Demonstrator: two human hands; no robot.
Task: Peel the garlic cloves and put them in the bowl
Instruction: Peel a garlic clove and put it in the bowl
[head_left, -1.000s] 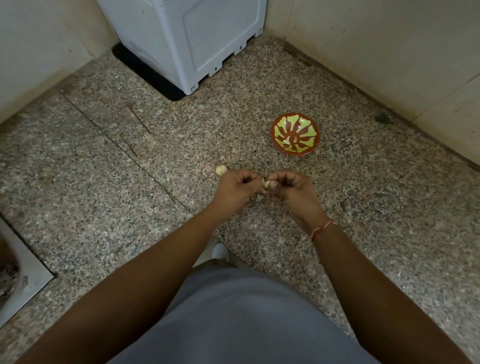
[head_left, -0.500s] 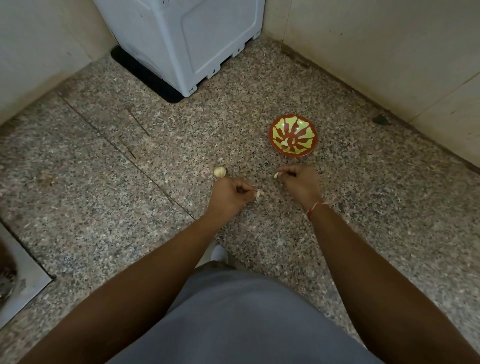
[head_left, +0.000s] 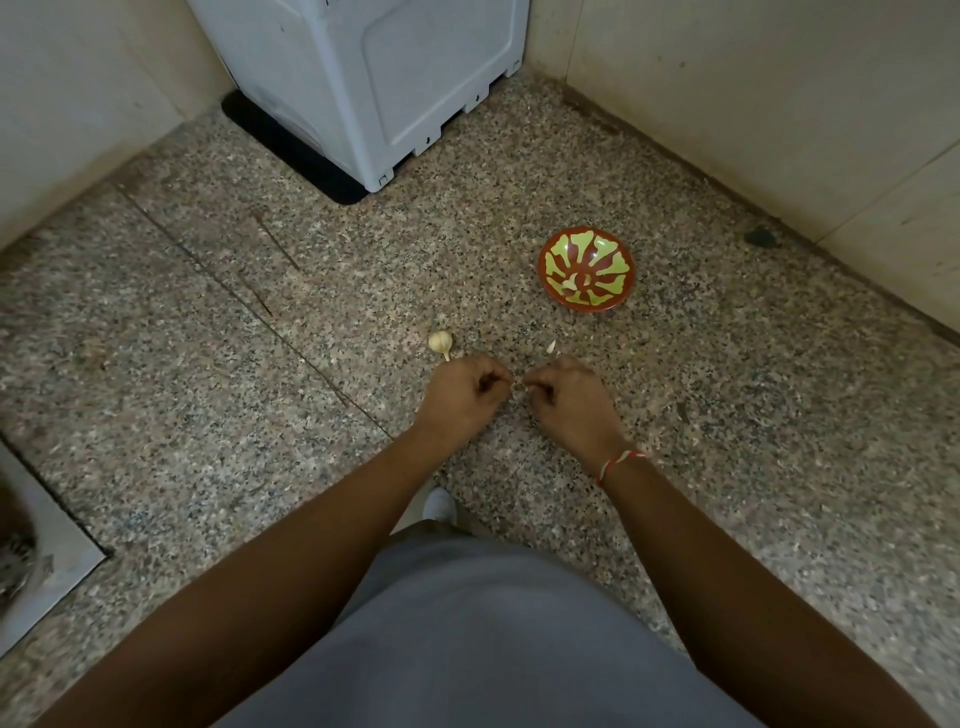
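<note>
With my left hand (head_left: 460, 389) and right hand (head_left: 566, 392) both pinching the garlic clove (head_left: 519, 388) low over the floor (head_left: 208, 364), I'd strip its skin in short pulls before reaching for the bowl (head_left: 586, 269).

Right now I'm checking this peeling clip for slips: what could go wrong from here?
1. The clove pinched between the left hand and right hand is tiny; it may slip onto the floor.
2. The bowl sits well beyond the hands, so a toss could miss.

Single head view, looking steeply down at floor (head_left: 727, 415).
</note>
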